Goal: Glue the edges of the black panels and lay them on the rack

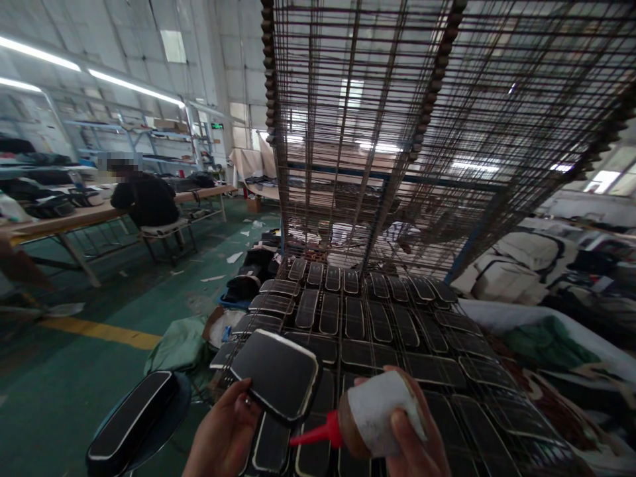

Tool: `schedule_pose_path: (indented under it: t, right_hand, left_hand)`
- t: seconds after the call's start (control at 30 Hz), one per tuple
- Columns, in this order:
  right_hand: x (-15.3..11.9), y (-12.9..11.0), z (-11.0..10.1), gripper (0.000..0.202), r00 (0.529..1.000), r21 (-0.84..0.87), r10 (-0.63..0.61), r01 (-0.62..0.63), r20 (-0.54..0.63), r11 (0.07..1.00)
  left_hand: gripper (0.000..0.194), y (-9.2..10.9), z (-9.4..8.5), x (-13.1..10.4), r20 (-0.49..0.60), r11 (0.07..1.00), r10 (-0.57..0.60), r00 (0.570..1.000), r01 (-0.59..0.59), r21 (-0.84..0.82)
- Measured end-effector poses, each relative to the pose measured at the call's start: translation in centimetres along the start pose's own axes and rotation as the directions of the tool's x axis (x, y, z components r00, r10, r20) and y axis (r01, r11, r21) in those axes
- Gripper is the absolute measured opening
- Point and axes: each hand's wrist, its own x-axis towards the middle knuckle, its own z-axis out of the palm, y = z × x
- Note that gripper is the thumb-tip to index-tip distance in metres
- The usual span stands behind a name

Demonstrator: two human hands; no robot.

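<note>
My left hand [226,430] grips a black panel [275,374] by its lower left edge. The panel is a rounded rectangle with a pale line of glue along its rim, held tilted above the rack. In my right hand [415,430] is a glue bottle [382,414], whitish and brown-stained, lying on its side. Its red nozzle [318,434] points left, just below the panel's lower edge and apart from it. Beneath both hands, several similar black panels [355,318] with pale rims lie in rows on a wire rack. My right fingers wrap around the bottle.
Raised wire shelves [358,99] slant up over the rack's far side. At lower left, a stack of black panels [132,414] rests on a round stool. A person [149,199] sits at a long table [84,215]. White bags [517,265] are piled at right.
</note>
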Motion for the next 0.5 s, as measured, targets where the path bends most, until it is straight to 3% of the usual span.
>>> schedule_pose_path:
  t: [0.07, 0.13, 0.3, 0.43, 0.5]
  right_hand:
    - [0.8, 1.0, -0.3, 0.057, 0.968, 0.189, 0.250, -0.241, -0.025, 0.952]
    - [1.9, 1.2, -0.8, 0.047, 0.913, 0.369, 0.408, -0.374, -0.016, 0.851]
    - [3.3, 0.2, -1.6, 0.048, 0.924, 0.561, 0.382, -0.330, 0.026, 0.759]
    - [1.9, 2.0, -1.5, 0.056, 0.874, 0.462, 0.466, -0.474, 0.141, 0.750]
    - [1.0, 3.4, -1.3, 0.060, 0.856, 0.364, 0.500, -0.510, 0.130, 0.779]
  left_hand:
    - [0.025, 0.0, -0.2, 0.6, -0.024, 0.999, 0.008, 1.000, -0.009, -0.051]
    - [0.025, -0.1, -0.3, 1.2, -0.061, 0.997, -0.008, 0.998, 0.003, -0.083]
    - [0.023, -2.3, -1.1, 2.5, -0.032, 0.993, -0.036, 0.999, 0.033, -0.110]
    - [0.022, -6.0, -1.6, 3.2, 0.058, 0.989, -0.094, 0.994, 0.099, -0.105]
    - [0.021, -8.0, -1.6, 3.6, 0.119, 0.978, -0.186, 0.975, 0.195, -0.068]
